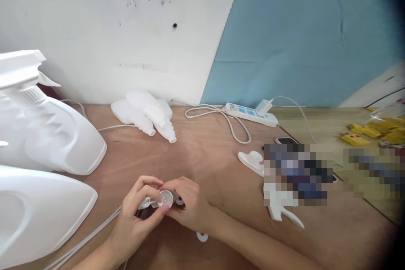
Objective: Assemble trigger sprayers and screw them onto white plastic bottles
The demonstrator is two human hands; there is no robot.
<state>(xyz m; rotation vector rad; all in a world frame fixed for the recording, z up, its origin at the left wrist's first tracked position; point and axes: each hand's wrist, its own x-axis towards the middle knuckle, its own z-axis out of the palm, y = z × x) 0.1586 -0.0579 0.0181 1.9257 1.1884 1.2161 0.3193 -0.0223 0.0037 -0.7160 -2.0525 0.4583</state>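
Note:
A small white round cap (165,199), its hollow side with a raised centre facing me, sits between my two hands over the wooden table. The thumb and fingers of my left hand (134,211) pinch it from the left. My right hand (188,204) grips it from the right, fingertips meeting the left ones at the top. Other white plastic shows behind the left fingers, mostly hidden. Thin white tubes or cords (91,235) run from the lower left toward my left hand. A flat white ring (202,236) lies just below my right wrist.
Large white trigger spray bottles (60,130) fill the left side. Limp-looking white bottles (145,114) lie at the back. A power strip (249,114) with a looped cable stands by the wall. White trigger pieces (276,210), a phone (286,141) and yellow objects (363,133) are at right.

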